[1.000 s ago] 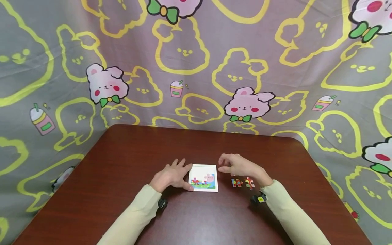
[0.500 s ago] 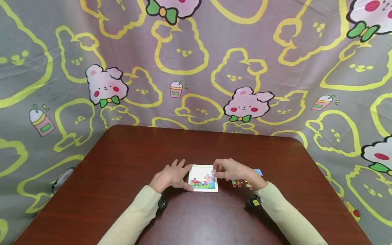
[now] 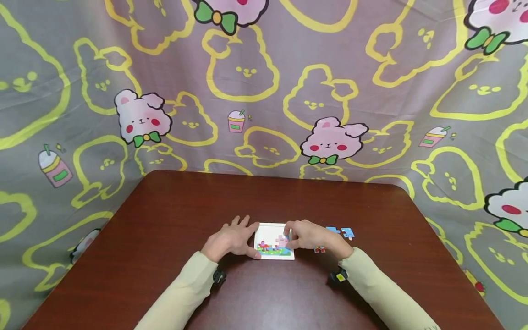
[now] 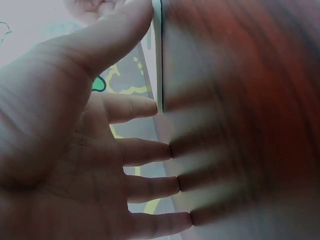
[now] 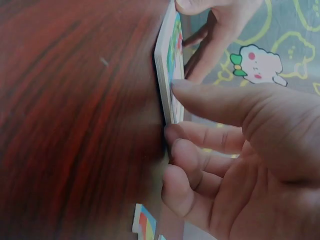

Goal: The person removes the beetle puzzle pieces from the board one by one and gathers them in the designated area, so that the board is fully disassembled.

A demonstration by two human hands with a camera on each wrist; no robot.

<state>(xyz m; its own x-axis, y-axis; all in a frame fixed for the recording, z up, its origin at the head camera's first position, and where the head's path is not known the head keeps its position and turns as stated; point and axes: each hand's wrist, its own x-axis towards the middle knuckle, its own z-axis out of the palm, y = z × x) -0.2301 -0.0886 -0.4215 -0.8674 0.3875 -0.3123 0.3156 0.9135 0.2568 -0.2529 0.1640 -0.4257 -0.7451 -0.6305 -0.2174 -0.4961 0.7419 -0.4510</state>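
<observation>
A white-framed jigsaw tray [image 3: 272, 257] lies flat on the table, its lower part filled with a cartoon picture and its upper left plain white. My left hand [image 3: 231, 238] rests at its left side, fingers spread, the thumb at the lower left corner and the index finger at the upper one. In the left wrist view the other fingertips touch the table. My right hand [image 3: 311, 236] is at the tray's right side, fingers curled, pinching a puzzle piece at the upper right; the fingers mostly hide the piece. In the right wrist view its thumb [image 5: 210, 102] reaches over the tray's face.
Loose puzzle pieces lie right of the tray: a blue one [image 3: 348, 233], another blue one [image 3: 332, 229] partly behind the right hand, and a red one [image 3: 319, 250] under the wrist. A patterned cloth [image 3: 264, 114] hangs behind the brown table [image 3: 206, 197].
My right hand has moved left and slightly down from beside the tray onto its upper right part, bringing a piece. Blue loose pieces have come into view behind it. The left hand stays put.
</observation>
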